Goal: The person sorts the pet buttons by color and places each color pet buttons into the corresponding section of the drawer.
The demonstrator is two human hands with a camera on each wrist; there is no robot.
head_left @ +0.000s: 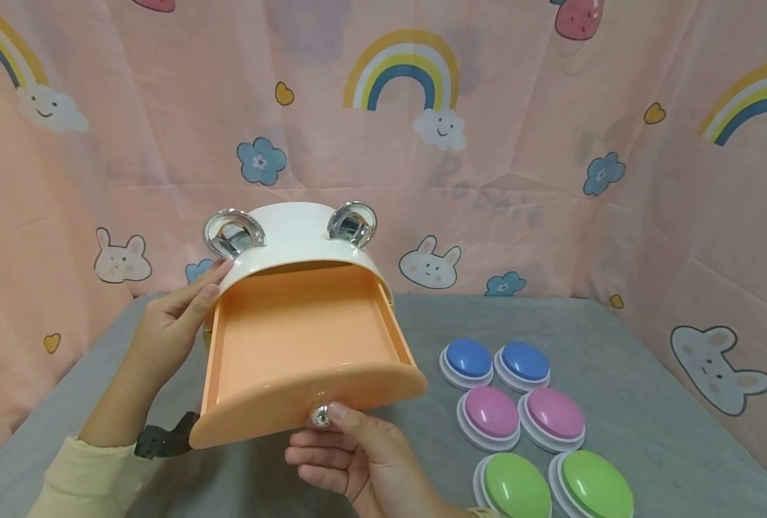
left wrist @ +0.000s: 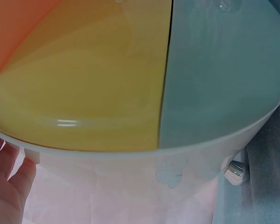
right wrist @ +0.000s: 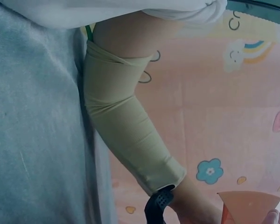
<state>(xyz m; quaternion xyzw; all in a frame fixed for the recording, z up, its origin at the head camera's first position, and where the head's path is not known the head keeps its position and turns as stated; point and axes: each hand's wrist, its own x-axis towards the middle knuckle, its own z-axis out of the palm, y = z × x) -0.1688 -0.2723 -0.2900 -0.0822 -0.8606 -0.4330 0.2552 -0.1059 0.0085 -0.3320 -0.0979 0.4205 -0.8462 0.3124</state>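
Observation:
A white, rounded drawer box [head_left: 293,230] with two shiny silver ears is tilted in front of me. Its orange drawer [head_left: 306,324] is pulled out, and nothing lies inside. My left hand [head_left: 173,327] holds the box's left side, below one ear. With thumb and index finger, my right hand [head_left: 373,457] pinches the silver knob [head_left: 321,415] on the drawer front; its other fingers are loosely curled. In the left wrist view, a yellow drawer front [left wrist: 93,88] and a teal one [left wrist: 219,74] sit side by side inside the white shell, both closed.
On the grey tabletop [head_left: 422,467], right of the box, stand blue [head_left: 468,357], pink [head_left: 491,411] and green [head_left: 517,485] round push buttons in pairs. A pink patterned cloth [head_left: 526,216] hangs behind. A silver foot [left wrist: 236,172] sticks out from the box.

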